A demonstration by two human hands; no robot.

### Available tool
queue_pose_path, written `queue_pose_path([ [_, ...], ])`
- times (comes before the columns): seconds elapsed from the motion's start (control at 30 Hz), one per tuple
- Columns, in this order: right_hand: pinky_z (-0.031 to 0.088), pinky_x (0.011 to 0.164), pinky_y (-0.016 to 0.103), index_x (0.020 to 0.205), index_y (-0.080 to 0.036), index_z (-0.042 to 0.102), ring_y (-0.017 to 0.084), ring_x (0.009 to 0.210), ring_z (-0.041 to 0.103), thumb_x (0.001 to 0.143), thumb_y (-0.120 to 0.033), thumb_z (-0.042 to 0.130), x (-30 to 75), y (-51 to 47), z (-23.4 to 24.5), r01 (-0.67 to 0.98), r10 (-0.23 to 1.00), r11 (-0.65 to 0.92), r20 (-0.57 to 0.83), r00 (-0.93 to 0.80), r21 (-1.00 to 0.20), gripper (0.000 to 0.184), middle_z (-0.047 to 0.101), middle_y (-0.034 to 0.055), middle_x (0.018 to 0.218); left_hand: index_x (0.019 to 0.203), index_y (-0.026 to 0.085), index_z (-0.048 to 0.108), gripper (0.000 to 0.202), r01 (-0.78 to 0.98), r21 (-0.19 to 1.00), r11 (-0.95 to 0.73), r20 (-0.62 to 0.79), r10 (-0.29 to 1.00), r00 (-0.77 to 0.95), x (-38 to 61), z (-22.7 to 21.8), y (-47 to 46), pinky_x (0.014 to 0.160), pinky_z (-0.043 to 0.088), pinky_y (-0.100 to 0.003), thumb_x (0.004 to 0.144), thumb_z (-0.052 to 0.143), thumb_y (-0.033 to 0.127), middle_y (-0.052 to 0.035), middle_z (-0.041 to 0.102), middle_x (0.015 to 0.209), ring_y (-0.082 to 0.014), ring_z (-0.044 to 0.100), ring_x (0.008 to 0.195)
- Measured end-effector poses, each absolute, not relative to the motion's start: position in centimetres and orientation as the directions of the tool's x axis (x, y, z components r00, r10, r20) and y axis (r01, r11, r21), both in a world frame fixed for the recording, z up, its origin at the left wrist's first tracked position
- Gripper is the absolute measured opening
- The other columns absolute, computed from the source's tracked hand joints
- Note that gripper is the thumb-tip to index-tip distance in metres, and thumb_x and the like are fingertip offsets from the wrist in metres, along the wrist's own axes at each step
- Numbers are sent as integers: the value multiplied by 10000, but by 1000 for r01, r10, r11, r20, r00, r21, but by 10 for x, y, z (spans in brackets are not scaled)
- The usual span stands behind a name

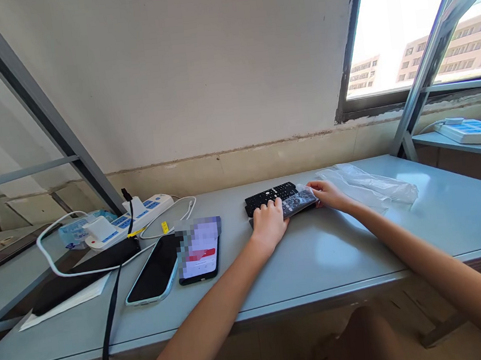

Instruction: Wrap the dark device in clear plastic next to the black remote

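My left hand (268,223) rests on the near end of a black remote control in a clear plastic sleeve (298,201), fingers curled over it. My right hand (328,193) grips the sleeve's right end. A second black remote (270,195) lies bare just behind, touching the wrapped one. Both sit near the middle of the grey-blue table (338,255).
Clear plastic bags (370,186) lie right of my hands. Two phones (198,250) (155,272) lie at left, beside a white power strip (130,217) with chargers, white and black cables, and a black flat object (82,271). A metal frame post (426,63) stands at right.
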State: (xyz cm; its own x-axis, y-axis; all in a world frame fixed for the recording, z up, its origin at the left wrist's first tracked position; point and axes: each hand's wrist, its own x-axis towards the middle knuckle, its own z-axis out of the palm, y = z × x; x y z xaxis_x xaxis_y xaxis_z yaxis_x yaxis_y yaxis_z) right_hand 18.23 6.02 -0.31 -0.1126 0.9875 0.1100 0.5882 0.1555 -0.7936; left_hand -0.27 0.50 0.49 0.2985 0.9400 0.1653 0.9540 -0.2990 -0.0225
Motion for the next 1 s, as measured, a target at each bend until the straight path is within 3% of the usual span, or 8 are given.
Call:
queue_pose_path([
  [1.0,448,499,214,781,-188,544,112,540,519,821,-413,447,188,65,-9,629,980,197,152,-125,-752,248,549,13,640,1300,152,403,468,956,-13,-294,162,943,292,-2,5,5,871,453,-326,872,481,325,-131,591,1217,-230,579,1082],
])
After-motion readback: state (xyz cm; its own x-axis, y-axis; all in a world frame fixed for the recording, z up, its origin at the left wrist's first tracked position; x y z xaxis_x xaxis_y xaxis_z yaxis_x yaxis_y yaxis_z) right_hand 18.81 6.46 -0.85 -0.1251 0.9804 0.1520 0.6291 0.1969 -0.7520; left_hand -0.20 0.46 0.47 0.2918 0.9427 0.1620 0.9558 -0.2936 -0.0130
